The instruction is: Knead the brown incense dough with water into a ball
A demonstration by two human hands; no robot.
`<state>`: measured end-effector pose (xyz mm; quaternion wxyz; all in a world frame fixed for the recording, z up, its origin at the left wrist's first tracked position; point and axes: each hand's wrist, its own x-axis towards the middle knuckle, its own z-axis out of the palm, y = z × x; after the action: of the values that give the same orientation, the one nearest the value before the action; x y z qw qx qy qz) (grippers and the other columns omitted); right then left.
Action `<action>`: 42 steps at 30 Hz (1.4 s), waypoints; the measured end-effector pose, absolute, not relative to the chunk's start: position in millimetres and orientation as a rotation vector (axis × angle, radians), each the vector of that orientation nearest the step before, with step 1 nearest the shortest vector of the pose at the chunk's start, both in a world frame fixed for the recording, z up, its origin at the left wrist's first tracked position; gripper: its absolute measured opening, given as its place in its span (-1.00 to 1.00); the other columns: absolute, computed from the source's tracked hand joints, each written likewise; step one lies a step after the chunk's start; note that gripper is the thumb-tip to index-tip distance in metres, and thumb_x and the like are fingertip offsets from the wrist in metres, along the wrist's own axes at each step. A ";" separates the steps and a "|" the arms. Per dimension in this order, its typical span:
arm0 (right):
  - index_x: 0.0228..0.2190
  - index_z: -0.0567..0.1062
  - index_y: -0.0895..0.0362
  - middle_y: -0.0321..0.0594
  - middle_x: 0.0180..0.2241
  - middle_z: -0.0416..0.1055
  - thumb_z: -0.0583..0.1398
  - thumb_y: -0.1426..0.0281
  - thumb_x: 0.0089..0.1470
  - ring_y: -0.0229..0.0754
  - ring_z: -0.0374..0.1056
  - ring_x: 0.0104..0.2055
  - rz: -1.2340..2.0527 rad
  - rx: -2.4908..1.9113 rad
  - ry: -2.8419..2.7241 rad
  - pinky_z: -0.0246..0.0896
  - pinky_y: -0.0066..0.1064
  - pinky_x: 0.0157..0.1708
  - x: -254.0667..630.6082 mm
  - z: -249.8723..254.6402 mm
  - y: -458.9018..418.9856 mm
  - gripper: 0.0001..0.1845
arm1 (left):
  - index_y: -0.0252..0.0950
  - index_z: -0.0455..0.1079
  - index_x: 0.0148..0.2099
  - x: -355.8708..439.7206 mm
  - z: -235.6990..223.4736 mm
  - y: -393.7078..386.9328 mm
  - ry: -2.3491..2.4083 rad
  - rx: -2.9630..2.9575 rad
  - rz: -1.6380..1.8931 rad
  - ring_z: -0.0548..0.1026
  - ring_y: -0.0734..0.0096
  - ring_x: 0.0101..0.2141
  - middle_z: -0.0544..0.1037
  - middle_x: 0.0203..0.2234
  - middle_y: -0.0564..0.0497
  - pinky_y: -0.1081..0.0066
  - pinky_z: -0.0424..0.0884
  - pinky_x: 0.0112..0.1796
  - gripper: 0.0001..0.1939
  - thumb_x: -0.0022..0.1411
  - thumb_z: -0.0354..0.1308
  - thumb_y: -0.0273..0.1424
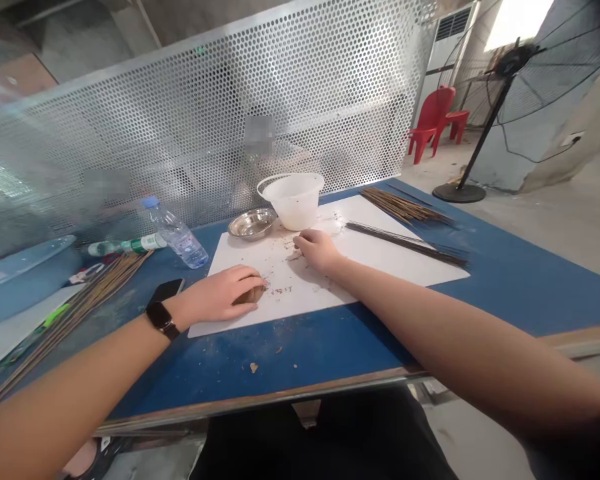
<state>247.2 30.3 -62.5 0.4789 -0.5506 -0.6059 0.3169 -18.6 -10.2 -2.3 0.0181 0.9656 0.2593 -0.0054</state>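
Note:
My left hand point(227, 291), with a black watch on its wrist, curves around a brown lump point(251, 294) at the left side of a white board point(300, 297). Further back on the board, my right hand point(316, 248) is closed with its fingers drawn together; a small dark bit may be at the fingertips, but I cannot make it out. Brown crumbs point(281, 291) lie scattered between the hands. Just behind the right hand stands a white plastic bucket point(296, 203), and a shiny metal bowl point(253, 225) sits to its left.
Thin dark sticks point(405, 243) and a brown stick bundle point(400, 205) lie at right. A water bottle point(180, 240), phone point(166, 293), long brown sticks point(100, 287) and blue basin point(25, 273) occupy the left. A perforated metal screen point(195, 127) borders the blue table point(300, 360).

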 end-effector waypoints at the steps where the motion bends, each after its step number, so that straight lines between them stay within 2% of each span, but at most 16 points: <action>1: -0.59 0.33 0.07 -0.33 -0.56 0.34 0.10 0.30 0.05 -0.18 0.25 -0.40 0.770 -1.341 -1.481 0.06 -0.36 -0.37 247.3 -62.8 30.7 -0.78 | -0.21 0.40 0.23 -16.8 -0.2 -7.4 0.817 3.008 -0.048 0.48 0.04 0.05 0.50 0.08 -0.22 0.08 0.46 0.03 -0.52 0.34 0.15 -0.15; 5: -0.58 0.35 0.08 -0.33 -0.56 0.34 0.09 0.30 0.06 -0.18 0.26 -0.39 0.761 -1.330 -1.495 0.06 -0.36 -0.37 247.3 -62.8 32.0 -0.78 | -0.20 0.45 0.18 -10.7 9.7 5.7 0.873 3.002 -0.115 0.52 0.08 -0.05 0.54 -0.02 -0.17 0.17 0.48 -0.08 -0.48 0.25 0.23 -0.09; 13: -0.58 0.33 0.07 -0.35 -0.58 0.31 0.10 0.30 0.05 -0.19 0.26 -0.41 0.780 -1.320 -1.506 0.06 -0.36 -0.40 246.3 -65.5 34.1 -0.78 | -0.24 0.44 0.12 -13.3 11.6 1.5 0.940 2.870 0.000 0.47 0.15 -0.05 0.48 -0.02 -0.15 0.20 0.45 -0.03 -0.53 0.25 0.24 -0.11; 18: -0.56 0.37 0.08 -0.34 -0.57 0.33 0.10 0.29 0.06 -0.18 0.27 -0.42 0.791 -1.331 -1.504 0.06 -0.36 -0.41 246.1 -66.8 34.9 -0.78 | -0.28 0.38 0.18 -17.2 8.3 -16.4 0.955 2.917 -0.021 0.44 0.11 -0.04 0.43 -0.04 -0.18 0.16 0.44 -0.01 -0.51 0.26 0.22 -0.20; 22: -0.57 0.37 0.09 -0.33 -0.57 0.34 0.10 0.31 0.06 -0.19 0.27 -0.41 0.792 -1.341 -1.513 0.05 -0.37 -0.40 245.8 -64.8 34.5 -0.78 | -0.25 0.46 -0.02 -28.9 18.4 -24.0 1.023 2.902 -0.005 0.44 0.14 -0.10 0.41 -0.06 -0.16 0.18 0.46 -0.08 -0.61 0.22 0.26 -0.11; 26: -0.59 0.32 0.08 -0.34 -0.58 0.31 0.10 0.32 0.07 -0.20 0.25 -0.42 0.789 -1.348 -1.514 0.04 -0.37 -0.42 245.7 -63.5 34.6 -0.77 | -0.22 0.45 -0.15 -41.1 25.8 -13.9 1.158 2.777 0.212 0.49 0.14 -0.10 0.48 -0.03 -0.12 0.20 0.46 -0.10 -0.61 0.13 0.34 -0.06; 29: -0.59 0.30 0.08 -0.35 -0.59 0.29 0.11 0.32 0.07 -0.20 0.24 -0.42 0.783 -1.355 -1.517 0.02 -0.37 -0.42 245.6 -63.5 34.9 -0.76 | -0.22 0.45 -0.12 -39.2 21.5 -0.8 1.286 2.519 0.546 0.54 0.16 -0.15 0.55 -0.11 -0.10 0.22 0.49 -0.16 -0.58 0.11 0.35 -0.06; 31: -0.59 0.30 0.08 -0.35 -0.59 0.29 0.10 0.33 0.08 -0.20 0.24 -0.43 0.777 -1.357 -1.523 0.02 -0.37 -0.42 245.6 -63.4 34.7 -0.76 | -0.24 0.44 -0.09 -31.3 17.6 4.2 1.267 2.363 0.613 0.56 0.17 -0.15 0.56 -0.10 -0.12 0.21 0.52 -0.17 -0.55 0.10 0.35 -0.06; 33: -0.59 0.32 0.08 -0.35 -0.58 0.30 0.10 0.33 0.08 -0.20 0.24 -0.43 0.775 -1.354 -1.534 0.02 -0.37 -0.42 245.5 -63.3 34.3 -0.77 | -0.24 0.43 -0.04 -21.4 17.3 4.8 1.250 2.351 0.507 0.56 0.17 -0.14 0.55 -0.07 -0.13 0.21 0.52 -0.16 -0.54 0.11 0.34 -0.07; 37: -0.58 0.32 0.08 -0.35 -0.58 0.30 0.10 0.32 0.09 -0.20 0.24 -0.42 0.767 -1.347 -1.549 0.03 -0.37 -0.41 245.6 -64.2 34.6 -0.76 | -0.17 0.27 0.27 -7.6 28.5 -1.0 1.182 2.530 0.177 0.54 0.21 -0.12 0.52 0.00 -0.13 0.25 0.50 -0.16 -0.39 0.22 0.24 -0.18; 39: -0.59 0.30 0.08 -0.35 -0.58 0.30 0.11 0.31 0.08 -0.20 0.25 -0.41 0.759 -1.345 -1.551 0.03 -0.37 -0.40 245.7 -65.0 35.3 -0.75 | -0.17 0.34 0.24 -3.1 33.2 -4.6 1.117 2.647 0.024 0.52 0.21 -0.08 0.49 0.03 -0.11 0.23 0.46 -0.09 -0.49 0.25 0.15 -0.31; 42: -0.59 0.32 0.08 -0.35 -0.59 0.30 0.11 0.31 0.08 -0.19 0.27 -0.40 0.757 -1.339 -1.559 0.03 -0.37 -0.39 245.6 -65.6 35.9 -0.76 | -0.23 0.50 0.03 6.5 30.7 -9.9 1.051 2.750 -0.071 0.49 0.20 -0.05 0.51 -0.02 -0.10 0.18 0.40 0.01 -0.63 0.27 -0.03 -0.44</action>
<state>245.6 35.9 -65.6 0.4581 -0.5434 -0.6329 0.3071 6.5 -9.9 30.7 0.0985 0.9293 0.3551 -0.0239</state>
